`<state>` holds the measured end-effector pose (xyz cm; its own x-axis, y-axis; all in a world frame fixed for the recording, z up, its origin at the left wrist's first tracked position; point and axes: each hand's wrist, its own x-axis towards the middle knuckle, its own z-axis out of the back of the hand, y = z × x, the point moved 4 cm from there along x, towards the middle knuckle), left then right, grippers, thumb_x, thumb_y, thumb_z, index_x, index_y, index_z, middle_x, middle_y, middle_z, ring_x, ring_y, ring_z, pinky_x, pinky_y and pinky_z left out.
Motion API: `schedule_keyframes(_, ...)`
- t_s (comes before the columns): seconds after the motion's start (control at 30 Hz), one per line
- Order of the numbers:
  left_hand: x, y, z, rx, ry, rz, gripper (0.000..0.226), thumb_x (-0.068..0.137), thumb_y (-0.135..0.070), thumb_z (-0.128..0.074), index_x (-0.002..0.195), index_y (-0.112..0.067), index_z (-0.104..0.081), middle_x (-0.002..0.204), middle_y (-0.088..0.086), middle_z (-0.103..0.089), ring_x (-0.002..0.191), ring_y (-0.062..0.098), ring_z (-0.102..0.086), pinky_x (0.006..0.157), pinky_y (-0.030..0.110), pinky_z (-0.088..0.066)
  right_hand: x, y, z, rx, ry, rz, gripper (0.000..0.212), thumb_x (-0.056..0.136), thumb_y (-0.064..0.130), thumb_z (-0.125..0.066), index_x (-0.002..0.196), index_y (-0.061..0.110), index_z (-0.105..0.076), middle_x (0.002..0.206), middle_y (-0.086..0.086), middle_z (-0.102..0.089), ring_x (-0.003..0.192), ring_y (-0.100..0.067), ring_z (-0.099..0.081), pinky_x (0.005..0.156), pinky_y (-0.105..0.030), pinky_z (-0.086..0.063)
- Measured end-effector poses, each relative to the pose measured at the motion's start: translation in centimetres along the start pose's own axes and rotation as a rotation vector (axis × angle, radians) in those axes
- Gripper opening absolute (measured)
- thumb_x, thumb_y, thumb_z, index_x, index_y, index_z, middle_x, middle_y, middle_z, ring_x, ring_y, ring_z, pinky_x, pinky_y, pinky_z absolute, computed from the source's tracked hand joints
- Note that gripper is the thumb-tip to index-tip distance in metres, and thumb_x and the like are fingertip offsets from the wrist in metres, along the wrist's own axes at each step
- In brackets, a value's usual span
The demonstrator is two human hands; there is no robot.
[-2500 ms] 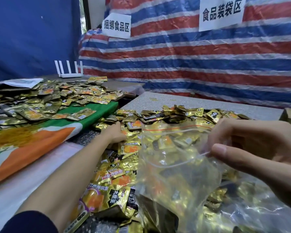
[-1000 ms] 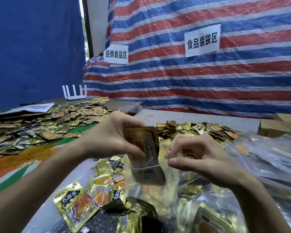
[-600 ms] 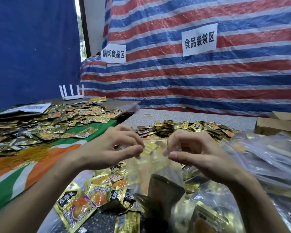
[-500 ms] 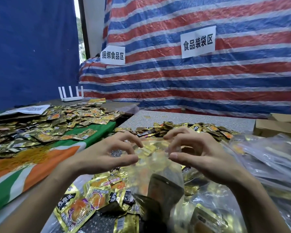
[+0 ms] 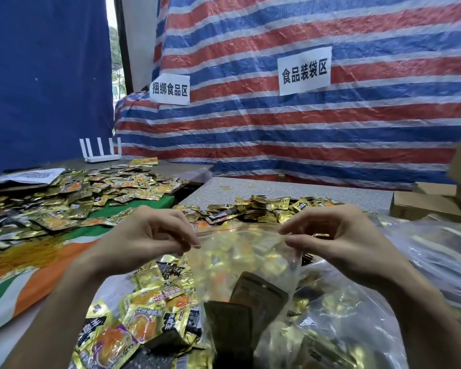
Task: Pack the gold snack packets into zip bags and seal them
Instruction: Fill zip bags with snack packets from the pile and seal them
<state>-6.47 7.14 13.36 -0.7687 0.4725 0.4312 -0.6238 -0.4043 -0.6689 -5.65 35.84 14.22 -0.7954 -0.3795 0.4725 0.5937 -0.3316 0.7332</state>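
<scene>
Head view: the zip bag (image 5: 245, 258) hangs mouth-up over the counter (image 5: 304, 190), with its zip strip running left to right. The left hand (image 5: 144, 238) has a pinch grip on the left top corner. The right hand (image 5: 341, 241) has a pinch grip on the right top corner. The bag's lower end is cut off by the frame. Whether the strip is sealed cannot be determined. The gold snack packets (image 5: 256, 291) inside appear blurred. A cardboard box (image 5: 423, 206) bounds the right edge.

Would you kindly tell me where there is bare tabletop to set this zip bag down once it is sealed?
The grey speckled tabletop is bare in a strip beyond the gold snack packets, bordered by the striped tarp and the cardboard boxes. Crowded: around the zip bag, the plastic bags on the right, the packet-strewn cloth on the left.
</scene>
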Motion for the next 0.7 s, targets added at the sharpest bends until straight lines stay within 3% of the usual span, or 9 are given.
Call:
schedule_keyframes(0.13, 1.4, 0.0, 1.5, -0.168, -0.125, 0.069, 0.024, 0.064, -0.006, -0.08, 0.088, -0.011, -0.079, 0.088, 0.015, -0.076, 0.085, 0.033, -0.073, 0.076, 0.039, -0.062, 0.0, -0.6, 0.4, 0.006, -0.029, -0.067, 0.02, 0.083, -0.002, -0.073, 0.089, 0.016, -0.08, 0.083, -0.01, -0.075, 0.079, -0.028, -0.071, 0.08, -0.055, -0.058)
schedule_keyframes(0.27, 2.7, 1.4, 1.6, -0.293, -0.28, 0.171, 0.042, 0.043, -0.018, -0.09, 0.083, -0.01, -0.08, 0.087, 0.023, -0.074, 0.079, 0.033, -0.073, 0.073, 0.035, -0.062, 0.2, -1.2, 0.6, -0.014, -0.062, -0.126, 0.022, 0.083, -0.005, -0.072, 0.089, 0.015, -0.079, 0.084, -0.012, -0.075, 0.081, -0.029, -0.071, 0.082, -0.053, -0.058)
schedule_keyframes(0.43, 3.6, 3.8, 0.5, -0.47, -0.367, 0.282, 0.065, 0.02, -0.036, -0.101, 0.076, -0.012, -0.079, 0.083, 0.015, -0.075, 0.078, 0.026, -0.072, 0.075, 0.035, -0.06, 0.6, -1.8, 0.6, 0.01, -0.194, -0.157, 0.02, 0.078, -0.005, -0.076, 0.087, 0.013, -0.075, 0.084, -0.009, -0.074, 0.081, -0.022, -0.071, 0.081, -0.041, -0.059)
schedule_keyframes(0.57, 4.6, 3.9, -0.5, -0.505, -0.38, 0.284, 0.032, 0.04, -0.012, -0.087, 0.07, -0.012, -0.076, 0.075, 0.009, -0.072, 0.075, 0.022, -0.07, 0.069, 0.026, -0.06, 0.8, -2.5, 0.6, -0.059, -0.281, -0.168, 0.021, 0.078, -0.009, -0.075, 0.082, 0.011, -0.07, 0.081, -0.009, -0.071, 0.077, -0.02, -0.069, 0.073, -0.035, -0.059)
schedule_keyframes(0.7, 4.8, 3.1, -1.2, -0.466, -0.36, 0.239, 0.025, 0.058, 0.005, -0.077, 0.077, -0.005, -0.065, 0.067, 0.004, -0.07, 0.067, 0.014, -0.068, 0.061, 0.02, -0.055, 0.7, -3.3, 0.7, -0.069, -0.354, -0.195, 0.022, 0.077, -0.01, -0.075, 0.076, 0.008, -0.063, 0.076, -0.013, -0.069, 0.077, -0.032, -0.068, 0.074, -0.047, -0.058)
